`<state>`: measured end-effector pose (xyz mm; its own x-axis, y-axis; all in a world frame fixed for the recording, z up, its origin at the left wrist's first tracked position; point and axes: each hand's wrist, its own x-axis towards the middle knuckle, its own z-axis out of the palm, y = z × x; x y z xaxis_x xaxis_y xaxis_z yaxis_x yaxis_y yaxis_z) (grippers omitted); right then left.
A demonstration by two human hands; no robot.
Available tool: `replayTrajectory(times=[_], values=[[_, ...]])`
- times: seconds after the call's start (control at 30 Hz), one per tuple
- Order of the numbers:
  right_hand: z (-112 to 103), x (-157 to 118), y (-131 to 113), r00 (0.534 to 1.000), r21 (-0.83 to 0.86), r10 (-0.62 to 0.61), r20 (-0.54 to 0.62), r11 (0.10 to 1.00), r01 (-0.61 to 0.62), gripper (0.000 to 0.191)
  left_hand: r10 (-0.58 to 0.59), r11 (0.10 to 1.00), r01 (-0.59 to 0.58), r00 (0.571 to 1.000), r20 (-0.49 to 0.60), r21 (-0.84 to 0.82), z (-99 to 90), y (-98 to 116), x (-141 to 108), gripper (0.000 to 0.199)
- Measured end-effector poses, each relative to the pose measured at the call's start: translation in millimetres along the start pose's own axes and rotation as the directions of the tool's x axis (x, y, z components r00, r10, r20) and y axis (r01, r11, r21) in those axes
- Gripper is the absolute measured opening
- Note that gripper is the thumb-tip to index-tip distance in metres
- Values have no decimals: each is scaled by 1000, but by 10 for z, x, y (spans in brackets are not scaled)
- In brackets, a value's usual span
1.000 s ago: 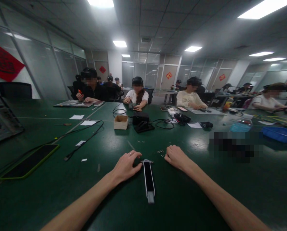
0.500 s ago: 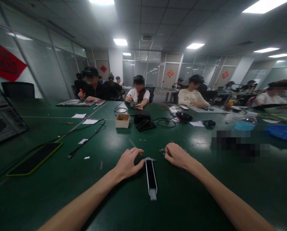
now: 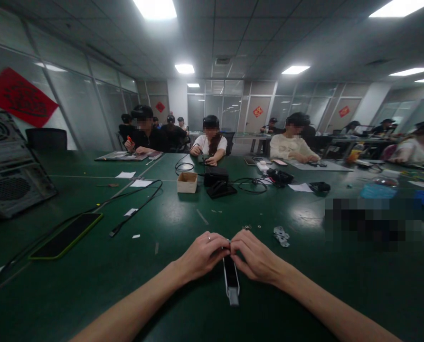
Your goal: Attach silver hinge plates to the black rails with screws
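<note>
Fingers of the left hand and right hand curl together, nearly closed, over the device's far end; any grip is hidden. Both are equally near. It lies on the desk, long axis running toward the wearer: slim, black-faced, pale-rimmed, grey-tipped.

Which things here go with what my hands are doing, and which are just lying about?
In use: slim black-and-white device, under your left hand and right hand; probably the small rings and grey patterned piece nearby.

Apparently just lying about: green-edged phone, open box, black plug, computer tower.
</note>
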<state>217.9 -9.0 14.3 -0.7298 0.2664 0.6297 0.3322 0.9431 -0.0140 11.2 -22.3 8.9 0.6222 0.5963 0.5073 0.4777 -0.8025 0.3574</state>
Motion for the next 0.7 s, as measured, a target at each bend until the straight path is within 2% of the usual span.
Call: replayTrajectory(times=[0.1, 0.17, 0.27, 0.4, 0.53, 0.6, 0.7], values=[[21, -22, 15, 998, -8, -10, -58, 1000, 9, 8, -29, 996, 28, 1000, -12, -84, -14, 25, 1, 19], [33, -39, 34, 997, -16, 13, -82, 1000, -14, 8, -98, 985, 96, 995, -5, -145, -36, 46, 11, 18], [40, -58, 62, 995, -41, 57, -85, 997, -61, 9, -196, 951, 197, 980, 26, -240, -76, 73, 33, 17], [46, -61, 81, 994, -94, 83, -77, 991, -90, 15, -237, 912, 237, 971, 42, -334, -118, 80, 55, 13], [34, -58, 137, 986, -121, 158, -51, 979, -163, 18, -247, 938, 248, 968, 31, -241, -169, -11, 46, 13], [6, -69, 191, 971, -134, 240, 3, 962, -237, 18, -243, 959, 247, 969, 51, -138, -205, -102, 28, 19], [-49, -104, 268, 935, -144, 332, 125, 938, -314, 16, -273, 960, 277, 959, 73, -44, -244, -241, 0, 14]])
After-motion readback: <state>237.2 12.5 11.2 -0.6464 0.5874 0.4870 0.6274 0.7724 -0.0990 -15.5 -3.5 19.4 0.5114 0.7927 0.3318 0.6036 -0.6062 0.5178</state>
